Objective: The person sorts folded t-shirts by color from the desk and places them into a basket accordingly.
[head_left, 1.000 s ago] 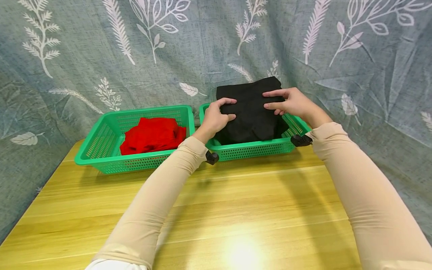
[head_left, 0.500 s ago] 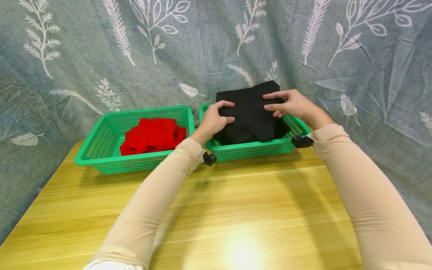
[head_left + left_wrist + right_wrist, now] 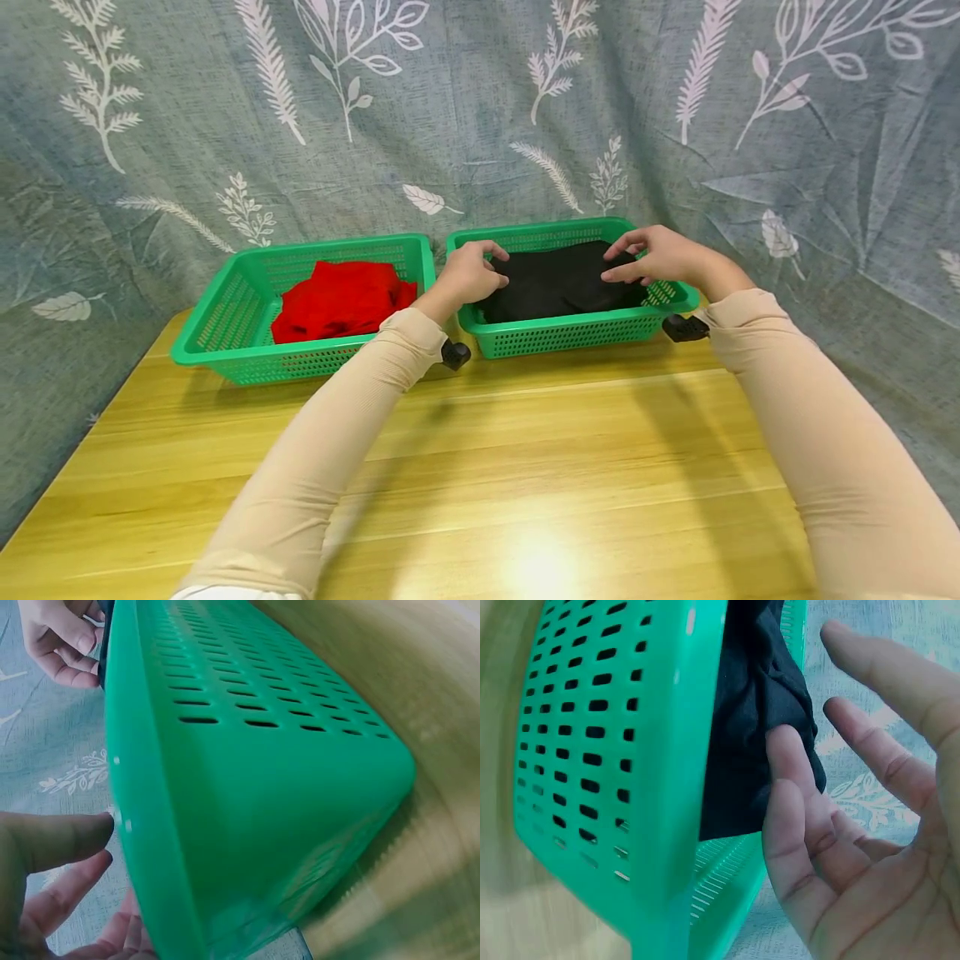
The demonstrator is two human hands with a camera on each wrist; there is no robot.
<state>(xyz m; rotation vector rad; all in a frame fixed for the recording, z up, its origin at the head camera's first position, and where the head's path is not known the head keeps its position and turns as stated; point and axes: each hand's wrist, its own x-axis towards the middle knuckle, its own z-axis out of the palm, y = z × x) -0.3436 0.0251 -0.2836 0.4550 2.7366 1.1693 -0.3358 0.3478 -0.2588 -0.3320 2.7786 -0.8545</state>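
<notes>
A folded black cloth (image 3: 558, 279) lies inside the right green basket (image 3: 570, 325), its top near the rim. My left hand (image 3: 472, 273) hovers at the cloth's left side, thumb and fingers spread apart. In the left wrist view that hand (image 3: 67, 885) is beside the basket's rim and the cloth is hidden. At the cloth's right side is my right hand (image 3: 660, 257), fingers loosely bent. From the right wrist view, some fingertips of this hand (image 3: 877, 817) touch or nearly touch the black cloth (image 3: 757, 727), while thumb and index finger stand apart from it.
To the left stands a second green basket (image 3: 247, 354) with a crumpled red cloth (image 3: 345, 300) in it. Both baskets are on a wooden table (image 3: 480, 467), close to a patterned grey-blue curtain (image 3: 480, 125) behind.
The black cloth's raised upper part has gone down into the right basket. Both hands have come off its top face, moving lower and slightly further apart.
</notes>
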